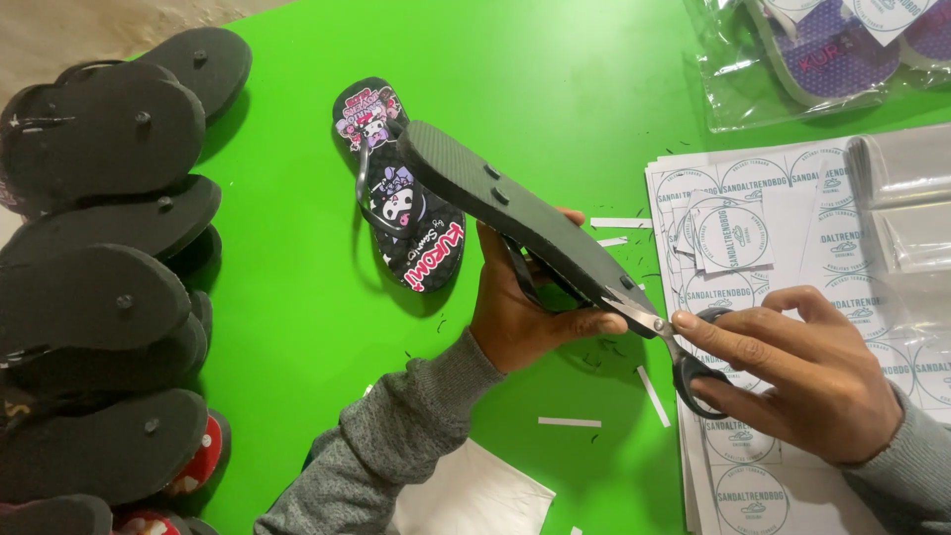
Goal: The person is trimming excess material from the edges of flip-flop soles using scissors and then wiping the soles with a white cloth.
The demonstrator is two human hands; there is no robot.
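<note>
Nearest of all, grey sleeve (396, 446) of the left arm, running up from the near edge to the left hand (520, 312), closed firmly around the middle of a black sandal (515, 213) held sole-up and tilted above the green table (297, 297), thumb along the near edge, fingers wrapped under and mostly hidden. Right hand (807, 372) half closed, fingers through the dark loops of a pair of scissors (674, 342), blades nearly shut and touching the right end of the sole, just by one of the strap plugs. Best done, judging by the grip, with the sandal kept steady and the blade tips kept flush to the rubber, snipping in small bites and keeping clear of the left thumb close beside the blades. Beyond the held sandal, a second sandal (401, 193) lying printed-side up. Far left, a stack of black sandals (99, 297) lying sole-up. Right, sheets of round stickers (773, 228) under the right hand, clear bags (906, 198) beside them. Paper strips (570, 422) scattered nearby.
</note>
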